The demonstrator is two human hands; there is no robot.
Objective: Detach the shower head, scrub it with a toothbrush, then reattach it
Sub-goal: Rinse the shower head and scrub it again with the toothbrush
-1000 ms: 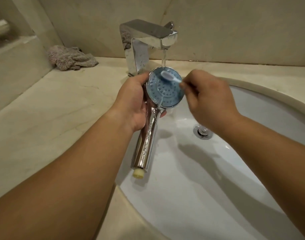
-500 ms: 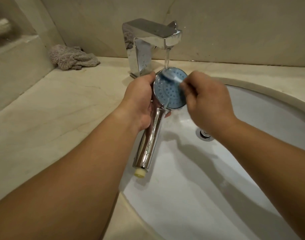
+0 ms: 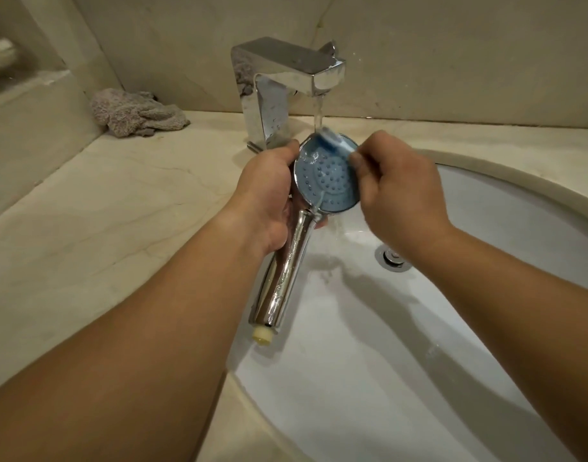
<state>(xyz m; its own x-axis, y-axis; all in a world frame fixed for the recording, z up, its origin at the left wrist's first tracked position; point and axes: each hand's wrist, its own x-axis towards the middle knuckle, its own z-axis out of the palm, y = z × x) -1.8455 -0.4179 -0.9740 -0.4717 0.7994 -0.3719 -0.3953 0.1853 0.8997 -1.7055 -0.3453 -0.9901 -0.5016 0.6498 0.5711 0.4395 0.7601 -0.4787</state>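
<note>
Two hands at work over one basin. Shower head (image 3: 326, 176): detached, round blue face dotted with rubbery nozzles, chrome rim, tapering mirror-chrome handle ending in a cream plastic fitting; held tilted above the sink (image 3: 402, 378). Left hand (image 3: 269, 195): fingers curled round the neck just below the face. Right hand (image 3: 399, 195): closed round a toothbrush (image 3: 334, 141), pale blue and white, bristles blurred, apparently against the upper rim of the face. Faucet (image 3: 286, 81): angular polished chrome, water running in a thin stream onto the brush and head. Compared with half a second earlier, the brush head sits higher on the face, directly under the stream, and the right hand has shifted outward. Sink: white glazed oval, chrome drain (image 3: 391, 256), wet. Surface (image 3: 102, 211): veined beige marble, matching wall slabs. Cloth (image 3: 136, 113): grey, nubby, crumpled in the back corner.
</note>
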